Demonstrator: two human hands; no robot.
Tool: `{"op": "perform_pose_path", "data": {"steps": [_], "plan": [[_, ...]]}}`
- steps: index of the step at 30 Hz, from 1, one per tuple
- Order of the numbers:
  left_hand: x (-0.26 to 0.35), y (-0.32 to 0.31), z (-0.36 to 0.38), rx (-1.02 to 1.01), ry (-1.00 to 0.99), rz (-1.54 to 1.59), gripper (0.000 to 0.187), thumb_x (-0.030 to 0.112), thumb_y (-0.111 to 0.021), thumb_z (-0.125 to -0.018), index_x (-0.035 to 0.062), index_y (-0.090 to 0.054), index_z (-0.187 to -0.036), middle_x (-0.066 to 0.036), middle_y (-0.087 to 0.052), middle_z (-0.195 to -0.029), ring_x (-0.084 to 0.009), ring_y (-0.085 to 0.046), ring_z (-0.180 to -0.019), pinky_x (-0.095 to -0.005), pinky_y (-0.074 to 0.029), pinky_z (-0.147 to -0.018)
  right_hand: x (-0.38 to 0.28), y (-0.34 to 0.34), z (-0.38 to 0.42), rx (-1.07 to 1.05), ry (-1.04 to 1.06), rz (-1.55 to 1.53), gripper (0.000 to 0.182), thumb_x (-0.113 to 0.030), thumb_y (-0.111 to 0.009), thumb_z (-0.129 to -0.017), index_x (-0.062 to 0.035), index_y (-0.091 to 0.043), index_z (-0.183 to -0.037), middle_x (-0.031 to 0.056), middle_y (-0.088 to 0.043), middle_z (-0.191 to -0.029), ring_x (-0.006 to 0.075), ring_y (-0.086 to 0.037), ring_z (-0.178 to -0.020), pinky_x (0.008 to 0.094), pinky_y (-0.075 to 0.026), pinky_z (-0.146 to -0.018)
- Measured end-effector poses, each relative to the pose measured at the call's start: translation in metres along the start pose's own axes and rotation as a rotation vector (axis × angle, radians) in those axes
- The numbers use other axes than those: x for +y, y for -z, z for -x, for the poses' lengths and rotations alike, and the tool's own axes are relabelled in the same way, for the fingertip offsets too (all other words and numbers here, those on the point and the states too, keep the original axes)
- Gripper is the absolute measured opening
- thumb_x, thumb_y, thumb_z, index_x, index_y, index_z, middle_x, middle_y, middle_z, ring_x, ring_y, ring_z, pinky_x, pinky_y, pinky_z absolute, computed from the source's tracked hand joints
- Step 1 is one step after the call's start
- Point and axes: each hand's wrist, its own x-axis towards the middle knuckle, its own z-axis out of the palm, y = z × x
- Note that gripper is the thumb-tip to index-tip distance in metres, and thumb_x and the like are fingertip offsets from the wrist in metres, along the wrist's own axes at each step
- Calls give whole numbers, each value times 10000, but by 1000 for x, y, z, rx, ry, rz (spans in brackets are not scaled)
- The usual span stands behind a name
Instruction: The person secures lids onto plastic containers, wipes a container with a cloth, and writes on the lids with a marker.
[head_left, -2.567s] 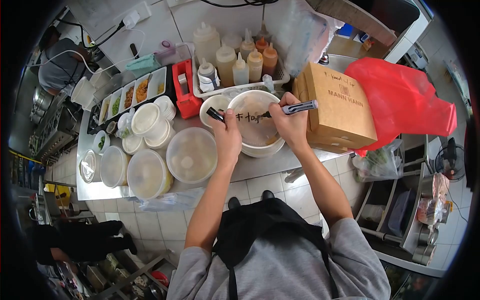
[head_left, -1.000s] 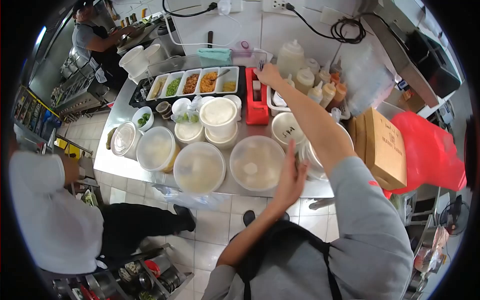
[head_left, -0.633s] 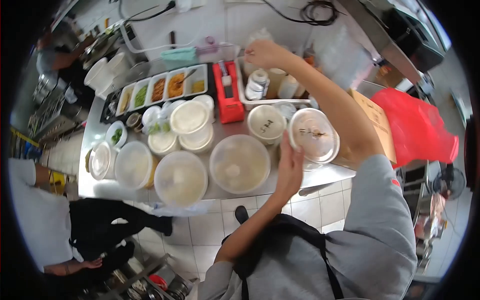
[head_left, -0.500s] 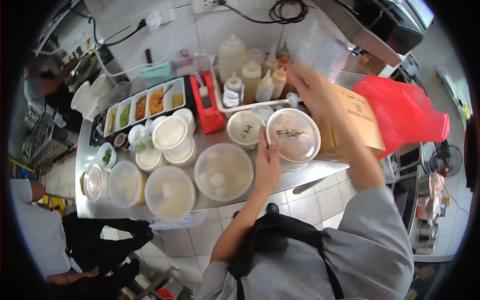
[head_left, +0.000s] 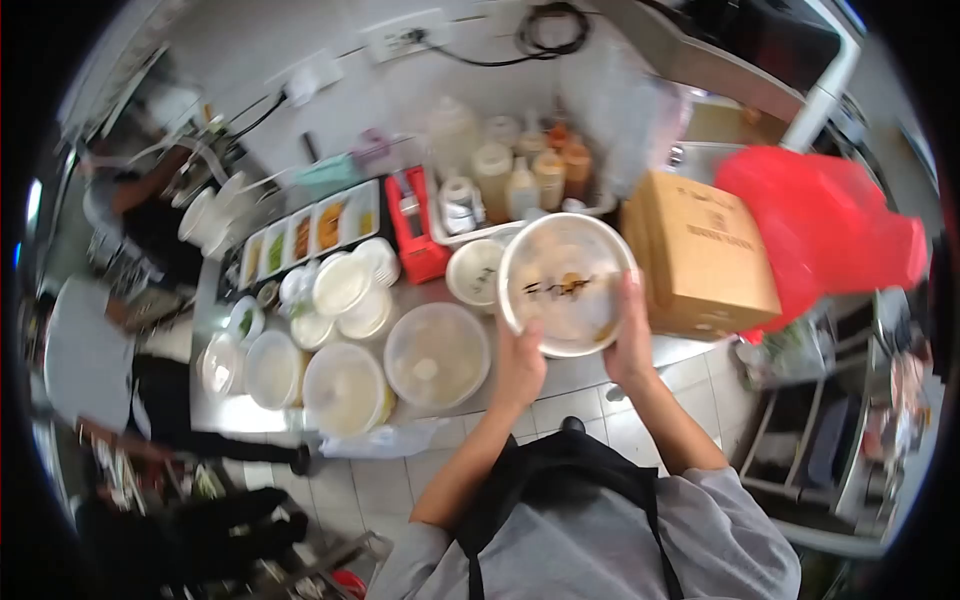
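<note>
Between my two hands is a round white takeout bowl (head_left: pixel 560 305) with a clear lid that has black handwriting on it. My left hand (head_left: pixel 522 368) grips its lower left rim, and my right hand (head_left: pixel 629 338) is wrapped around the right side. It appears raised towards the camera. Just left of it stands a smaller lidded tub (head_left: pixel 473 272), also written on. A brown cardboard box (head_left: pixel 712 245) sits to the right of my right hand. Large tubs with translucent lids (head_left: pixel 437 355) line the front of the counter, left of my left hand.
Squeeze bottles (head_left: pixel 521 188) stand in a white tray behind the bowl. Further left are a red tape dispenser (head_left: pixel 420 235) and a row of topping containers (head_left: pixel 300 238). A red plastic bag (head_left: pixel 825 230) lies beyond the box. Co-workers (head_left: pixel 95 350) are at the left.
My right hand has come down from the bottle area to the bowl's right side. The bowl is now held in both hands and looks larger, nearer the camera. The view has shifted slightly.
</note>
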Motion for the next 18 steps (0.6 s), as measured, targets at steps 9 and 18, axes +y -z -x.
{"op": "perform_pose_path", "data": {"steps": [9, 18], "plan": [[49, 44, 38, 468, 14, 168, 511, 242, -416, -876, 2, -238, -1291, -145, -366, -1257, -229, -387, -1149, -342, -297, -969, -13, -43, 13, -496, -242, 67, 619, -521, -339, -872, -128, -225, -1337, 78, -318, -1330, 195, -398, -1140, 360, -360, -920], [161, 311, 93, 831, -268, 436, 505, 373, -341, -884, 36, -280, -1254, -131, -373, -1254, -257, -365, -1179, -466, -317, -956, -12, -58, 8, -518, -21, 350, 572, -451, -363, -887, -50, -314, -1293, 138, -426, -1247, 214, -467, -1043, 339, -392, -832]]}}
